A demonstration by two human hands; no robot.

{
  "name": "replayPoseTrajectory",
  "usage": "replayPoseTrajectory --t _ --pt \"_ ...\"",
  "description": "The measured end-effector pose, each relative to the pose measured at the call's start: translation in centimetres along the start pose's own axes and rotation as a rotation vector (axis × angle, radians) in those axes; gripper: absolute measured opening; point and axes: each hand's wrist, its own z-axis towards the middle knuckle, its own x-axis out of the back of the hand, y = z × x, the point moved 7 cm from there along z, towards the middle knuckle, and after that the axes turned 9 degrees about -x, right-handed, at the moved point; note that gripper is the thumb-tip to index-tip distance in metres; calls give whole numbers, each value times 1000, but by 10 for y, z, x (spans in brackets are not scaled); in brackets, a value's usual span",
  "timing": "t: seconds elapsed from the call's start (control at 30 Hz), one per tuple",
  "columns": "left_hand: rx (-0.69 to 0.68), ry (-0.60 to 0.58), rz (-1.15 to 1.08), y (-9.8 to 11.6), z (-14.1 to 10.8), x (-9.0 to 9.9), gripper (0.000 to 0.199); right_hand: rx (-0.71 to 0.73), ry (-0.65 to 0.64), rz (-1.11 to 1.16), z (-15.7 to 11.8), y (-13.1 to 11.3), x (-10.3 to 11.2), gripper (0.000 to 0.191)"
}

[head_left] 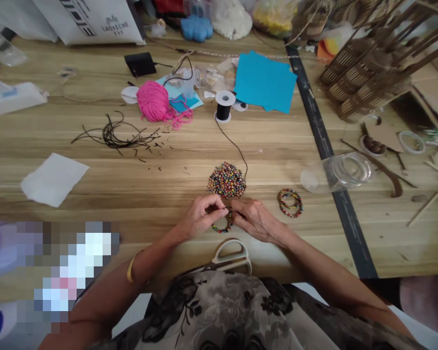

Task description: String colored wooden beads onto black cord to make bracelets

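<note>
My left hand [202,214] and my right hand [255,218] meet just in front of a heap of multicoloured beads [226,181]. Both pinch the dark cord of a beaded bracelet [221,229], whose loop hangs below the fingertips. Fingers partly hide the cord's ends. From a spool of black cord [224,109] a strand runs down past the right side of the bead heap. Two finished-looking beaded bracelets [290,203] lie overlapping to the right of my right hand. Close to my body rests a pair of scissors [233,257] with white handles.
Pink yarn [153,101], blue sheets [264,82] and cut black cords [117,136] lie farther back. White paper [54,180] is at left. A clear plastic container [336,172] lies across the dark strip [336,194] at right, near woven baskets [361,82].
</note>
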Motion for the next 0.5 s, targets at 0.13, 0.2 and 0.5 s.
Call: replayPoseTrajectory --t 0.13,0.2,0.5 --pt "10 -7 -37 -3 0 -1 21 2 -17 -14 1 1 -4 15" --pt "20 -10 -49 -5 0 -1 21 -2 -11 -6 1 1 -5 15" --pt "58 -20 15 -4 1 1 20 -73 -60 342 -4 11 14 12"
